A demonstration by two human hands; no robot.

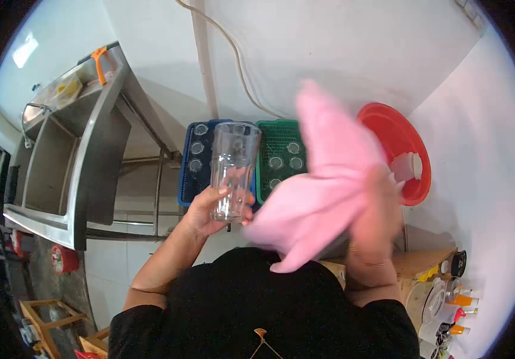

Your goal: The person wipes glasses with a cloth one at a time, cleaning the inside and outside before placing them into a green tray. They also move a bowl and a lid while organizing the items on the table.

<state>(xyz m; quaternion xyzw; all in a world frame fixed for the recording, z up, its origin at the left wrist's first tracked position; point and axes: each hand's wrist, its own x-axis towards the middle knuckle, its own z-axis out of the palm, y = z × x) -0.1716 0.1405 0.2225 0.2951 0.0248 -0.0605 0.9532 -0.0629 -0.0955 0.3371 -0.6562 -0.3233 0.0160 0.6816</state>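
A tall clear glass (233,161) stands upright in my left hand (212,209), whose fingers wrap round its lower part. My right hand (378,215), smeared by motion, grips a pink cloth (329,179) that spreads out to the left and upward, its edges blurred. Cloth and glass are apart. Behind the glass is a blue basket (184,179) with several glasses in it. Beside it a green basket (278,128) also holds several glasses and is partly hidden by the cloth.
A red basin (410,128) with a white object inside is at the right by the wall. A steel sink (81,173) stands at the left. Bottles and containers (442,305) sit at the lower right, wooden stools (54,323) at the lower left. A cable (233,45) hangs along the wall.
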